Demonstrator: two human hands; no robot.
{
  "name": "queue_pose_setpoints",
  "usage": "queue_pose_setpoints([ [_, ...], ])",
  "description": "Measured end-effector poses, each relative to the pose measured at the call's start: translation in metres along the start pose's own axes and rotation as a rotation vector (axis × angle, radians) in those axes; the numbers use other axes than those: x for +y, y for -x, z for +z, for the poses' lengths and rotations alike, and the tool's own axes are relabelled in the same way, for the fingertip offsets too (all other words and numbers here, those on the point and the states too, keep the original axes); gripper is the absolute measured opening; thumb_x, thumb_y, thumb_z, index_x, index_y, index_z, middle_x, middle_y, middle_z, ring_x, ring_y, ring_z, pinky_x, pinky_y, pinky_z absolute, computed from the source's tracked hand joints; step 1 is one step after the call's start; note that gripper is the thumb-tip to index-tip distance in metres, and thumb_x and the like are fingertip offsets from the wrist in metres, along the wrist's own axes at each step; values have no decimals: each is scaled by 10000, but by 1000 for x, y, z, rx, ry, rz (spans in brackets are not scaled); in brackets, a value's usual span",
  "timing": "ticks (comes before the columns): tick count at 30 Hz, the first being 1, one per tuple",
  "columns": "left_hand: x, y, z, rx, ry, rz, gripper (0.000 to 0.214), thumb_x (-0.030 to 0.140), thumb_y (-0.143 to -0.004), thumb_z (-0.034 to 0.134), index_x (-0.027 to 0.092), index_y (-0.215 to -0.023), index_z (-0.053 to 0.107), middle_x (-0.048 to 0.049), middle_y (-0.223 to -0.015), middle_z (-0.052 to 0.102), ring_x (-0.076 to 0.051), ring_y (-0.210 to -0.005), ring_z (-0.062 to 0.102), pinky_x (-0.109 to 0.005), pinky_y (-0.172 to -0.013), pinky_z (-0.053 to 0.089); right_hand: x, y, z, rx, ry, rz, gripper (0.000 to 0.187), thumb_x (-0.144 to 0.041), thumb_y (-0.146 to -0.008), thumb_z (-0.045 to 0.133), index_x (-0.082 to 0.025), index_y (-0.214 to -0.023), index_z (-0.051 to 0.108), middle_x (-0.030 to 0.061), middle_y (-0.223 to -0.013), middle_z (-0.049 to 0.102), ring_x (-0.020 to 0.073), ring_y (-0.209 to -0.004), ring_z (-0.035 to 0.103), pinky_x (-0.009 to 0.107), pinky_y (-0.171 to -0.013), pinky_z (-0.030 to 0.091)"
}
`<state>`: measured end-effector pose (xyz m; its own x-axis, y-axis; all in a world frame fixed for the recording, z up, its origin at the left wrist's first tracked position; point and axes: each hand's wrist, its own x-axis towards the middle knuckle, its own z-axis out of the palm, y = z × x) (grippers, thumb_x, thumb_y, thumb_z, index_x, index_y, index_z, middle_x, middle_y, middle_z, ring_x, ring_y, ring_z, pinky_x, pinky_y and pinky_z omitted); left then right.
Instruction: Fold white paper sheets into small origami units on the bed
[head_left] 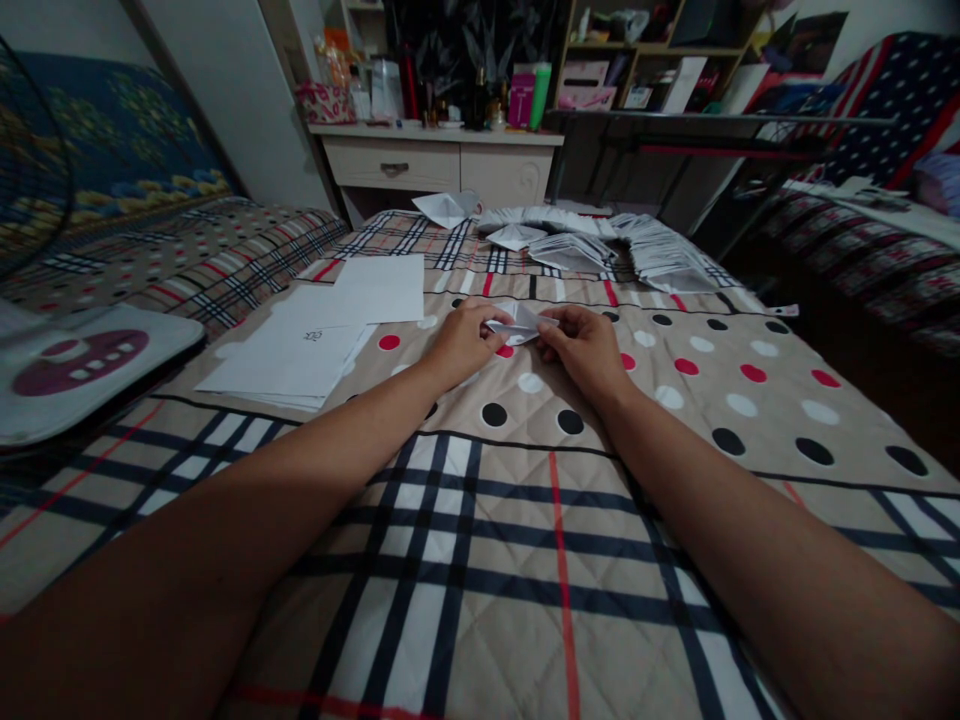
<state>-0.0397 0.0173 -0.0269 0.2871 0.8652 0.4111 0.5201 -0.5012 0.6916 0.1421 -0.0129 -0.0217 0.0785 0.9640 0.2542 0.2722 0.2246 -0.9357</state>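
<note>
Between my two hands is a small piece of folded white paper (516,322), held just over the dotted part of the bedspread. My left hand (466,342) pinches its left end between thumb and fingers. At the right end, the thumb and fingers of my right hand (583,345) are closed on the same paper. Some of its edges are hidden behind my fingers. To the left lie flat white sheets (285,345), overlapping, one with small dark writing. Beyond my hands sit rows of folded paper pieces (574,250) packed closely together, and a separate folded piece (448,208).
A checked and dotted bedspread (510,580) covers the bed under my arms. On the left edge stands a white and purple fan base (82,365). A cream dresser (442,160) with bottles stands beyond the bed; a second bed (862,245) is at the right.
</note>
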Motion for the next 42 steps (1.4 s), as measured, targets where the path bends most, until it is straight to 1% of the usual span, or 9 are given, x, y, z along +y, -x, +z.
queue_pose_setpoints([
  [3, 0, 0, 0, 2, -3, 4, 208, 91, -779, 679, 172, -960, 740, -63, -1114, 620, -99, -808, 629, -255, -816, 570, 0, 0, 0, -3, -8, 6, 176, -282, -754, 654, -165, -885, 659, -4, -631, 623, 120, -489, 548, 255, -492, 433],
  [9, 1, 0, 0, 6, 1, 12, 222, 84, -775, 669, 166, -970, 739, -65, -1121, 626, -91, -773, 626, -245, -775, 572, 0, 0, 1, 7, 2, 0, 137, -253, -750, 643, -173, -859, 659, -7, -615, 621, 121, -484, 541, 255, -488, 435],
  [14, 2, 0, 0, 6, -9, 5, 223, 89, -776, 669, 154, -976, 742, -71, -1110, 631, -91, -761, 622, -251, -783, 569, 0, 0, 2, 6, -12, 6, 135, -251, -753, 640, -169, -859, 657, -14, -602, 613, 119, -472, 535, 251, -475, 423],
  [20, 1, 0, 1, 10, 6, 15, 218, 85, -772, 666, 161, -963, 740, -68, -1115, 626, -90, -756, 621, -255, -780, 574, -1, 1, 1, 7, 1, -12, 118, -249, -755, 637, -179, -848, 658, -13, -607, 614, 120, -482, 539, 255, -487, 427],
  [30, 2, 0, 1, 8, -5, 2, 215, 92, -772, 671, 167, -961, 741, -61, -1106, 628, -85, -742, 612, -251, -775, 565, 1, 0, 1, 6, -4, -2, 127, -253, -759, 637, -183, -863, 658, -10, -612, 622, 122, -485, 547, 253, -490, 434],
  [34, 2, 1, 0, 18, -6, 12, 212, 96, -772, 672, 169, -959, 741, -63, -1101, 625, -91, -742, 614, -259, -775, 565, 2, 0, 0, -3, 9, -22, 164, -279, -754, 646, -172, -878, 656, -11, -623, 623, 117, -488, 552, 244, -488, 431],
  [39, 3, 1, 0, -11, -7, -8, 216, 101, -780, 661, 173, -966, 742, -66, -1090, 624, -81, -701, 601, -250, -732, 566, 3, -1, -1, -9, 40, 2, 261, -348, -749, 650, -153, -923, 657, -8, -625, 632, 121, -488, 562, 241, -485, 435],
  [42, 3, 1, 0, 1, -8, 2, 226, 96, -775, 661, 177, -969, 743, -63, -1097, 623, -78, -704, 599, -244, -745, 563, 4, -1, -1, -10, 22, -4, 272, -362, -738, 653, -155, -914, 657, -10, -625, 626, 124, -497, 564, 245, -492, 441],
])
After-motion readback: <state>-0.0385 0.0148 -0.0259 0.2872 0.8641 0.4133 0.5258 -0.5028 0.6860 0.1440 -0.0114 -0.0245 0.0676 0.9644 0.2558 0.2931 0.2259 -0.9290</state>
